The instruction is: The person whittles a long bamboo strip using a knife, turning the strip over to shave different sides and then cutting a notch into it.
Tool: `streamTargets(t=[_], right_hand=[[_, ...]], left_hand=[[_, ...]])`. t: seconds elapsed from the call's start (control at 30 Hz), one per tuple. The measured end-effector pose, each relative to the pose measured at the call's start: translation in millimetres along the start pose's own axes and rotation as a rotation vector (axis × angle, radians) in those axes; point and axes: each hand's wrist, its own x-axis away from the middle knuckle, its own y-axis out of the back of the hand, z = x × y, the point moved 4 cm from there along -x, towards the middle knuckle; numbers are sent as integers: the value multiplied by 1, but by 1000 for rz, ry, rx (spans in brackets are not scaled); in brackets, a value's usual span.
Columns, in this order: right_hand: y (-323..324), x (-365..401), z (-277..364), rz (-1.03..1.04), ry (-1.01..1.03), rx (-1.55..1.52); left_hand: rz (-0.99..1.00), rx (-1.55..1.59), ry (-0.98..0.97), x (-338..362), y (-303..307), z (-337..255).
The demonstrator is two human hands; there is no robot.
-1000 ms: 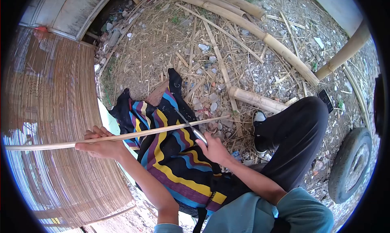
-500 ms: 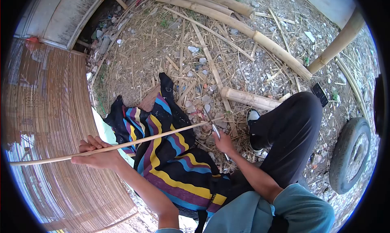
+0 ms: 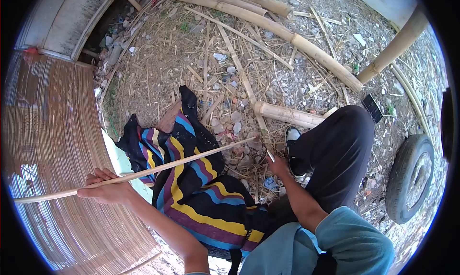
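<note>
The left hand [image 3: 106,192] pinches a long, pale, thin bamboo strip [image 3: 167,165] between thumb and fingers, above a black, multicolour-striped cloth [image 3: 218,219] (probably shielding the legs). The right hand's [image 3: 278,166] fingers close around a slim, silver-coloured knife [image 3: 271,155] near the strip's tip.

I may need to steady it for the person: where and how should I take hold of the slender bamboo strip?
Probably pinch the bamboo strip at its middle, from above, over the striped cloth. It is long, slender and exposed there, between the left hand gripping it farther back and its free tip near the right hand and knife.
</note>
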Motion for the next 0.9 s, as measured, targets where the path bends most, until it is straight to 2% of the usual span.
streamTargets(t=[0.07, 0.1, 0.17, 0.23, 0.33, 0.37, 0.43, 0.47, 0.53, 0.6, 0.67, 0.73, 0.8, 0.87, 0.9], right_hand=[[-7, 8, 7, 2, -12, 6], [-27, 4, 3, -64, -4, -19], [-27, 1, 9, -144, 17, -52], [-15, 7, 10, 102, -121, -49], [-5, -8, 3, -34, 4, 68], [0, -11, 9, -47, 34, 81], [11, 10, 33, 147, -97, -199], [10, 12, 41, 140, -67, -188], [13, 18, 59, 46, -28, -538], [27, 36, 90, 108, -23, -581], [45, 62, 120, 181, -20, -616], [53, 79, 147, 277, 16, -714], [62, 83, 166, 326, 17, -653], [86, 115, 202, 418, 110, -673], [99, 125, 219, 396, 193, -634]], left_hand=[[75, 0, 10, 1, 3, -1], [59, 5, 9, 1, 6, -2], [48, 12, 6, -1, 6, -1], [36, 36, 15, -1, 6, 1], [-96, 17, 72, -5, 19, 10], [43, -84, 76, -11, 24, 16], [310, -273, 70, -16, 26, 13], [285, -256, 58, -15, 22, 10], [292, -25, 14, -6, 5, 5], [394, 181, 144, 3, -2, 7], [442, 329, 352, 12, -5, 16], [471, 358, 412, 25, -8, 30], [535, 536, 396, 36, -12, 31], [563, 632, 441, 48, -22, 21], [584, 564, 449, 51, -26, 20]])
